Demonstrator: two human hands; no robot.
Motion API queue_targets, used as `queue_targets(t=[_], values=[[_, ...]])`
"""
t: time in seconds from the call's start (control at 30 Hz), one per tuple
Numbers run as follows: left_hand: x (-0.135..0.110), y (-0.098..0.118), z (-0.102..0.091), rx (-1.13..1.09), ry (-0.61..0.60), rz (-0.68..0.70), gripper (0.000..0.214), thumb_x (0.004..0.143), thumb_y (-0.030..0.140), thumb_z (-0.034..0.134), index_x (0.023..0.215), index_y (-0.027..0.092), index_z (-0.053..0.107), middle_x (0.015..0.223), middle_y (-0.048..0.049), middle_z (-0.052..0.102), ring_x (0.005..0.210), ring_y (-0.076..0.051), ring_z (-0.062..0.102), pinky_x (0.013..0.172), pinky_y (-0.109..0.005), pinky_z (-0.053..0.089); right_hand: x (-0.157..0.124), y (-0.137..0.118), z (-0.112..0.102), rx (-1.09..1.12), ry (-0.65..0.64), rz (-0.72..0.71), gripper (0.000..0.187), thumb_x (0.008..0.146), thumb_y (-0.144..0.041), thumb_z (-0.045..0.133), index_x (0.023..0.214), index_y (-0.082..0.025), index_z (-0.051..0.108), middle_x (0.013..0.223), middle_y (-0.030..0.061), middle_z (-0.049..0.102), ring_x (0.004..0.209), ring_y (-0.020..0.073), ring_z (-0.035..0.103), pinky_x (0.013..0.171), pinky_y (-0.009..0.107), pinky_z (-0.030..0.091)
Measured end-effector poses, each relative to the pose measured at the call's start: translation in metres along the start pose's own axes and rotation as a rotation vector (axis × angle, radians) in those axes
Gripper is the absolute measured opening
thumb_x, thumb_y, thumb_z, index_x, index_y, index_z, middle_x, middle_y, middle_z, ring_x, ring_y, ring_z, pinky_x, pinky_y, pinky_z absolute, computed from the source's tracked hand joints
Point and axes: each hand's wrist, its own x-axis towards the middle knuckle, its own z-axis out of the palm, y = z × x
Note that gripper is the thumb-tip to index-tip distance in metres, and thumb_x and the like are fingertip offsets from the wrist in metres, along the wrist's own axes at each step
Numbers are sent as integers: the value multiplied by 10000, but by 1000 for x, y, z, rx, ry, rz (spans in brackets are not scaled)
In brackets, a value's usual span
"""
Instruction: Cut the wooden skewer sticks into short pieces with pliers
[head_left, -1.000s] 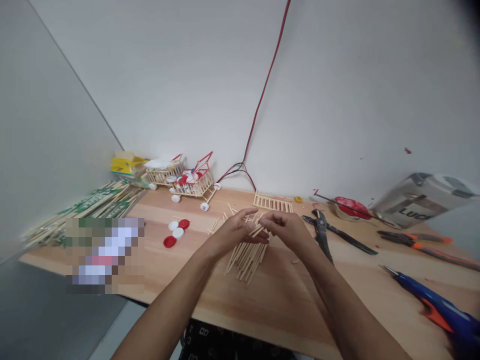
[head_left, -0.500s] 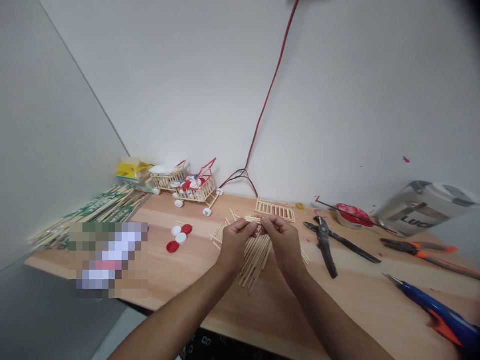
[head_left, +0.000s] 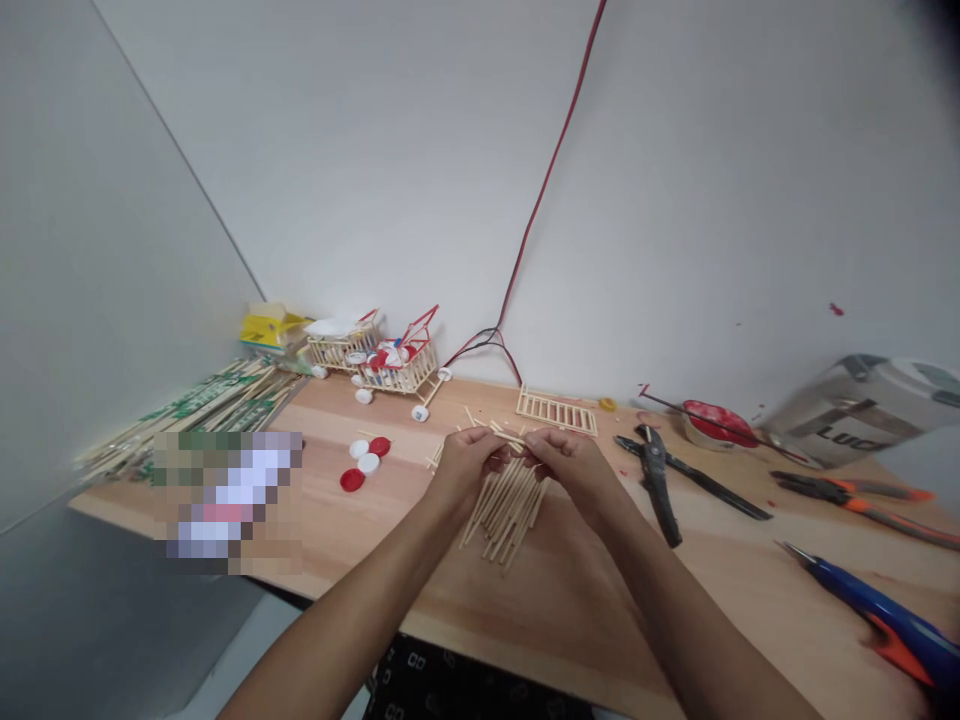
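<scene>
My left hand (head_left: 466, 462) and my right hand (head_left: 574, 464) meet over the middle of the wooden table (head_left: 540, 600). Both are closed, pinching the ends of a few short wooden sticks (head_left: 510, 437) held between them. Directly under the hands lies a loose pile of longer wooden sticks (head_left: 504, 508). A small ladder-like stick frame (head_left: 556, 411) lies just beyond the hands near the wall.
Two stick-built carts (head_left: 390, 366) stand at the back left, bottle caps (head_left: 365, 463) in front of them. Packs of chopsticks (head_left: 195, 408) lie at the left. Black pliers (head_left: 658, 477), orange-handled pliers (head_left: 855, 494), a blue glue gun (head_left: 885, 622), a red bowl (head_left: 712, 422) and a tin (head_left: 855, 405) sit at the right.
Both hands shifted slightly and closed tighter on the short sticks; a second ago the left fingers were more spread. The camera view drifted a little.
</scene>
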Motion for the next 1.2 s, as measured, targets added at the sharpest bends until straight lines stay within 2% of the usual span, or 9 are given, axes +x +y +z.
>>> queue_targets(t=[0.2, 0.33, 0.43, 0.57, 0.67, 0.8, 0.9, 1.07, 1.2], values=[[3, 4, -2, -68, 20, -27, 207, 617, 284, 736, 631, 98, 646, 577, -12, 569, 537, -80, 494, 518, -205, 344, 4, 6, -3, -66, 179, -63, 334, 764, -477, 583, 729, -152, 650, 727, 58, 676, 607, 137, 557, 512, 242, 425], [2, 16, -6, -53, 51, 26, 292, 616, 341, 763, 753, 94, 688, 621, -7, 579, 582, -74, 517, 539, -178, 375, 7, 12, -7, -303, 296, -154, 310, 799, -440, 538, 699, -166, 646, 707, 55, 679, 637, 161, 573, 584, 269, 428], [2, 24, -9, -38, 35, 79, 319, 615, 364, 769, 767, 96, 686, 629, -4, 587, 586, -72, 524, 557, -179, 401, 7, 17, 4, -493, 235, -201, 278, 819, -375, 509, 653, -184, 626, 669, 28, 664, 645, 164, 575, 628, 278, 410], [3, 27, -12, -12, 32, 72, 335, 594, 382, 781, 745, 103, 672, 632, -17, 616, 589, -92, 553, 578, -202, 430, 6, 24, 30, -605, 144, -227, 230, 819, -319, 509, 654, -194, 611, 633, 10, 646, 608, 156, 564, 589, 259, 392], [5, 25, -15, 22, -2, 52, 328, 588, 390, 783, 650, 108, 629, 605, -20, 615, 546, -84, 534, 554, -202, 411, 8, 26, 39, -645, 67, -301, 193, 836, -292, 511, 736, -201, 648, 717, 20, 683, 664, 167, 597, 625, 266, 413], [7, 26, -21, 80, -75, 63, 334, 631, 401, 753, 595, 110, 592, 565, -8, 587, 494, -59, 473, 510, -186, 355, 9, 18, 27, -678, 55, -421, 207, 855, -319, 535, 968, -213, 673, 925, 60, 709, 817, 202, 634, 745, 311, 446], [7, 29, -24, 134, -109, 37, 332, 635, 403, 747, 593, 114, 590, 552, -5, 578, 484, -57, 455, 505, -187, 343, 6, 11, 13, -691, 62, -501, 318, 835, -350, 585, 1123, -221, 626, 1053, 76, 687, 914, 220, 623, 808, 339, 453], [4, 31, -24, 245, -184, -44, 334, 642, 414, 738, 600, 115, 594, 562, -14, 575, 509, -74, 474, 517, -198, 335, 0, 6, 4, -717, 29, -593, 249, 842, -359, 587, 1049, -236, 650, 964, 71, 689, 912, 218, 615, 808, 343, 462], [4, 30, -27, 319, -232, -65, 346, 660, 438, 722, 608, 116, 608, 556, -17, 572, 514, -83, 482, 524, -206, 328, 0, 9, 5, -730, 31, -615, 288, 841, -353, 593, 1104, -240, 628, 948, 64, 685, 881, 210, 614, 787, 335, 471]])
